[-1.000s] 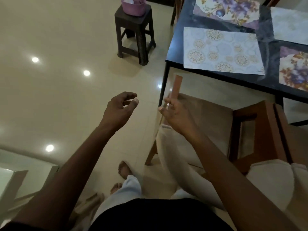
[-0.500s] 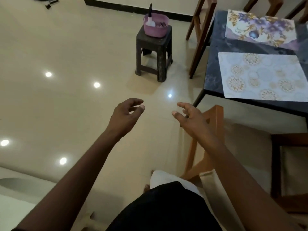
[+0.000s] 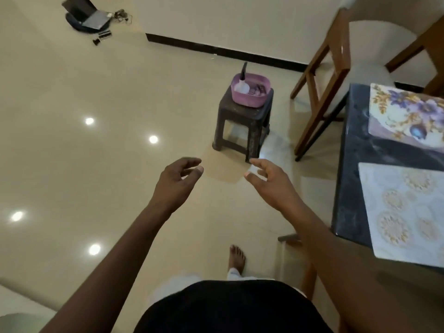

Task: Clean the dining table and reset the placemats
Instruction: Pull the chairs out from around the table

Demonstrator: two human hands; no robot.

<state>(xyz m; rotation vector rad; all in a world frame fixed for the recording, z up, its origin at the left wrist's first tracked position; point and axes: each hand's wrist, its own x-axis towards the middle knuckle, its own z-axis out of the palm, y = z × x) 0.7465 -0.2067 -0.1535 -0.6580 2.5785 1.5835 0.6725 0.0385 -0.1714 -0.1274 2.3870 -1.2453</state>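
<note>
The dark dining table (image 3: 355, 179) fills the right edge of the view. On it lie a pale placemat with gold medallions (image 3: 406, 212) and, farther back, a floral placemat with purple flowers (image 3: 408, 116). My left hand (image 3: 177, 181) and my right hand (image 3: 271, 181) reach forward over the floor, left of the table, both empty with fingers loosely apart. Ahead of them a purple basin (image 3: 249, 92) holding a spray bottle (image 3: 241, 82) and some small items stands on a dark plastic stool (image 3: 242, 126).
A wooden chair with a pale cushion (image 3: 336, 75) stands at the table's far end. Another chair's wooden frame (image 3: 307, 277) shows under my right forearm. A laptop and cables (image 3: 89, 18) lie on the glossy floor at the far left. My bare foot (image 3: 236, 257) is below.
The view has swung left and forward, away from the table, bringing the stool and basin closer to centre. Both hands have stayed empty and reach ahead; the near chair has dropped out of sight.
</note>
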